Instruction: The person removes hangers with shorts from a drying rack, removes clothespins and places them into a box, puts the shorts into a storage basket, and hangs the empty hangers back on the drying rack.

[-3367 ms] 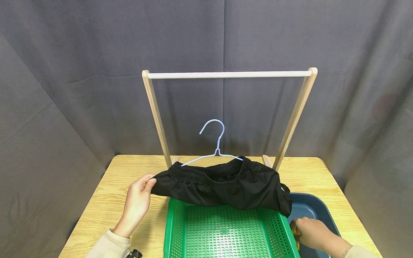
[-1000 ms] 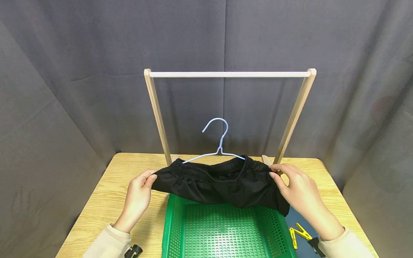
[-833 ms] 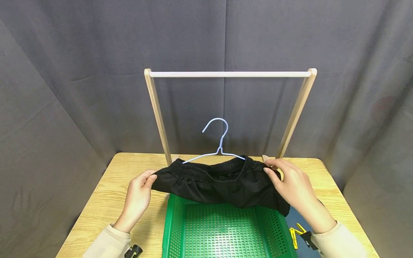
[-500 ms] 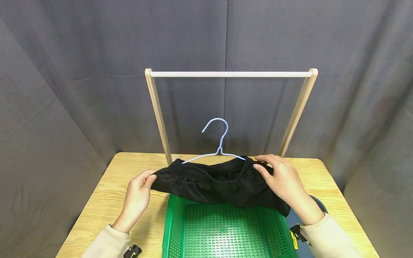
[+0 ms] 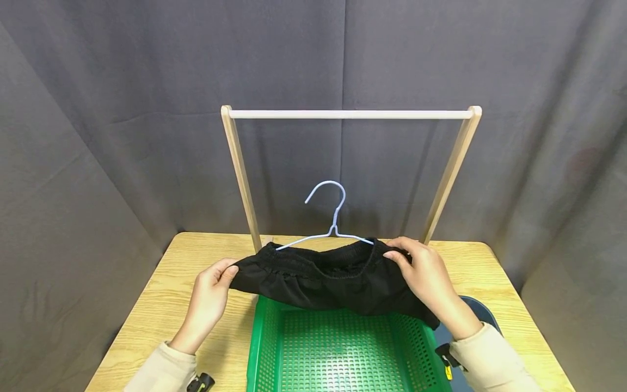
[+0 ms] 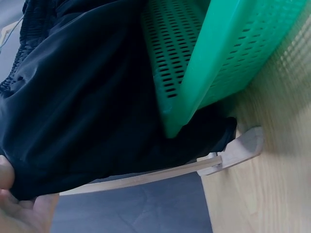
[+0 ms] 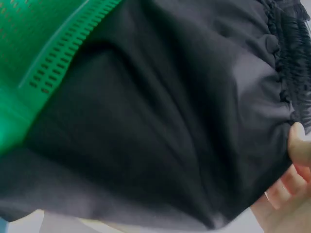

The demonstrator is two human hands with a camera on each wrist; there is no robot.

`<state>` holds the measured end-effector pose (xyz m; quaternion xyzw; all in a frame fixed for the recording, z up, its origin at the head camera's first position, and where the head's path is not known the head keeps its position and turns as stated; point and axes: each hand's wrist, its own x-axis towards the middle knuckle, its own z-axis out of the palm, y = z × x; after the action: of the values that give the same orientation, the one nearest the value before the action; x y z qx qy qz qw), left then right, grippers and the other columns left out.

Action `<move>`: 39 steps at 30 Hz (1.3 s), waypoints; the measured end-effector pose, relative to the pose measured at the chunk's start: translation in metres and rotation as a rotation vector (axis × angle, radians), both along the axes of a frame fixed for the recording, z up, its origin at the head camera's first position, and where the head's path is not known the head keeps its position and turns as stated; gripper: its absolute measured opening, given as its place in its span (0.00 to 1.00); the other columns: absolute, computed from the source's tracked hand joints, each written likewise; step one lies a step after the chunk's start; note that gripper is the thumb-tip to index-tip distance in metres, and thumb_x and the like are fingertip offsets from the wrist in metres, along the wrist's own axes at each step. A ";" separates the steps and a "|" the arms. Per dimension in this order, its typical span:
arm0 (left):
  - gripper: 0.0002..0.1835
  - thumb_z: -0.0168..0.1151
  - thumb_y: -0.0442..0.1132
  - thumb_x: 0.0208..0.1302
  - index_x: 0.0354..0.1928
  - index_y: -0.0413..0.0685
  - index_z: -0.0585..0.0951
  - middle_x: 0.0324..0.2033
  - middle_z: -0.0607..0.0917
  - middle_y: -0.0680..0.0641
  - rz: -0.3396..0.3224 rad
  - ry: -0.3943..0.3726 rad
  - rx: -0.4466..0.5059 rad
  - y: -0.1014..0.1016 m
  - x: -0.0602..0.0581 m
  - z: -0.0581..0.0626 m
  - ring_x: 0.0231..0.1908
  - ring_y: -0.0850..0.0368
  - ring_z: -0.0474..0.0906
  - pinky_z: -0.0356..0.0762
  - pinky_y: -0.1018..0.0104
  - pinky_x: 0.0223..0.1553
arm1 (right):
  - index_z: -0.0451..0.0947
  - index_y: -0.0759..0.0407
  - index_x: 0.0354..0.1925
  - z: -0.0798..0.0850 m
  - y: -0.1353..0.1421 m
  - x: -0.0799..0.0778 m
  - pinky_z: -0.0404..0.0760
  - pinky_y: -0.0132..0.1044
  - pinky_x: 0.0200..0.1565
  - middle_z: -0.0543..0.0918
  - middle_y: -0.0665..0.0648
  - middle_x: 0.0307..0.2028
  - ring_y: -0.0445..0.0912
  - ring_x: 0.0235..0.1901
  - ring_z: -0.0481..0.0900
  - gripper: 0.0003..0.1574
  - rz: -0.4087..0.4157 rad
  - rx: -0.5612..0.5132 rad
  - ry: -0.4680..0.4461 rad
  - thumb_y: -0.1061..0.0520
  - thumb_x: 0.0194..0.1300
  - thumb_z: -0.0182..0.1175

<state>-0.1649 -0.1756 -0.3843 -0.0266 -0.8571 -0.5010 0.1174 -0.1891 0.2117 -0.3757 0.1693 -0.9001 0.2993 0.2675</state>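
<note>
Black elastic-waist shorts (image 5: 338, 288) stretch across the back of a green basket (image 5: 259, 337). The shoulders of a pale blue wire hanger (image 5: 335, 220) go into the gathered waist; its hook stands up, below the rack's rail. My left hand (image 5: 209, 294) pinches the left side of the shorts between thumb and fingers. At the right side, just below the waistband, my right hand (image 5: 428, 275) pinches the cloth. In the right wrist view, the right thumb (image 7: 299, 143) lies on the front of the fabric with fingers behind it. The hanger's lower part is hidden inside the shorts.
A wooden rack with a white rail (image 5: 348, 114) stands behind the basket on the wood table (image 5: 161, 294). To the right, partly under my arm, is a dark blue bin (image 5: 482, 313) with a yellow clothespin (image 5: 448, 373). Grey curtains (image 5: 122, 136) surround the table.
My right hand has let go of a yellow clothespin in the bin, risen to the shorts' right side, and slid left toward the waistband. My left hand keeps its pinch.
</note>
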 end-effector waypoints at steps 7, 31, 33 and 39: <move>0.14 0.62 0.42 0.70 0.55 0.49 0.83 0.50 0.85 0.46 -0.073 0.108 -0.118 0.002 0.000 0.003 0.46 0.53 0.79 0.75 0.61 0.43 | 0.84 0.63 0.37 -0.004 -0.002 0.001 0.73 0.27 0.39 0.87 0.56 0.34 0.49 0.34 0.82 0.07 -0.051 -0.162 0.047 0.66 0.57 0.70; 0.11 0.73 0.38 0.58 0.43 0.49 0.89 0.38 0.89 0.48 -0.097 0.282 -0.276 0.033 -0.016 0.029 0.41 0.49 0.86 0.79 0.52 0.42 | 0.87 0.58 0.33 0.001 -0.016 0.000 0.72 0.24 0.39 0.87 0.53 0.31 0.46 0.34 0.84 0.07 -0.043 -0.200 0.091 0.64 0.53 0.73; 0.10 0.73 0.37 0.58 0.43 0.48 0.89 0.38 0.89 0.48 -0.103 0.284 -0.277 0.039 -0.017 0.032 0.41 0.48 0.86 0.79 0.51 0.42 | 0.87 0.58 0.33 0.002 -0.018 0.000 0.73 0.24 0.39 0.87 0.53 0.32 0.46 0.34 0.84 0.07 -0.046 -0.204 0.084 0.64 0.53 0.73; 0.11 0.71 0.37 0.60 0.45 0.48 0.89 0.39 0.89 0.47 -0.118 0.316 -0.326 0.053 -0.018 0.040 0.40 0.47 0.86 0.80 0.52 0.42 | 0.87 0.58 0.33 0.004 -0.022 0.001 0.72 0.22 0.38 0.88 0.53 0.32 0.46 0.34 0.84 0.06 -0.043 -0.232 0.068 0.64 0.54 0.73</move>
<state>-0.1832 -0.1230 -0.3445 -0.1732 -0.8945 -0.3517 0.2149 -0.1883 0.1895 -0.3715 0.1279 -0.8534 0.3897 0.3218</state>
